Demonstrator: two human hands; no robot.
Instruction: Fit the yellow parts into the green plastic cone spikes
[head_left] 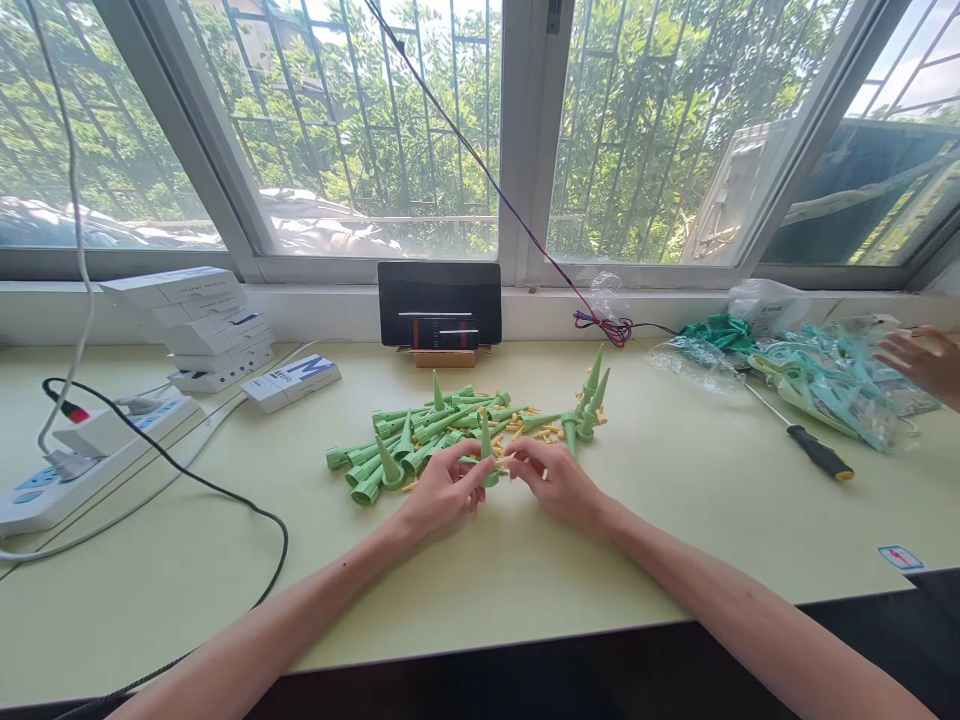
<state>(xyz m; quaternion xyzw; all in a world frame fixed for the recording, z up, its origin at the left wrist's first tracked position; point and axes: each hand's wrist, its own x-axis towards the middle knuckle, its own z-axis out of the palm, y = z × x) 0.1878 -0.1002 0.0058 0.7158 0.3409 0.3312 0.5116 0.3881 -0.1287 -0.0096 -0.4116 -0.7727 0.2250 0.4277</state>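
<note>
My left hand [448,482] is closed around a green plastic spike [486,436], its pointed end up. Close beside it, my right hand [559,478] pinches a small pale yellow plastic piece [504,462] against the spike's side; whether the two are joined is too small to tell. Behind and left of my hands lies a pile of green plastic spikes [367,486], with a few standing point up. Loose yellow pieces [551,433] are scattered behind my right hand. To the right, several finished-looking green spikes [596,400] stand upright in a cluster with yellow bits on their sides.
A phone [444,334] leans before a black tablet [439,290] at the back. White boxes [217,320], a power strip [97,465] and cables occupy the left. Rightward lie a screwdriver [817,452] and green bagged items [825,380], near another person's hand [926,362].
</note>
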